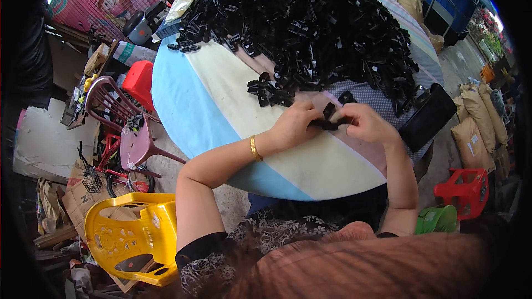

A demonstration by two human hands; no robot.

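My left hand point(299, 124) and my right hand point(367, 123) meet over the near side of a round table. Their fingers are closed on a small black plastic piece point(329, 124), which spans the gap between them; its exact kind is hard to make out. Just beyond my left hand lies a little cluster of similar black pieces point(270, 92). A single black piece point(347, 97) rests beyond my right hand. Behind these rises a large heap of small black plastic pieces point(310, 27), many of them long and clip-like, covering the table's far half.
A striped cloth point(185, 113) covers the table. On its right edge lies a black pouch-like case point(422, 119). A yellow plastic chair point(133, 238) stands at my left, a pink chair point(136, 138) beyond it. A red stool point(464, 192) and brown sacks point(474, 138) are to the right.
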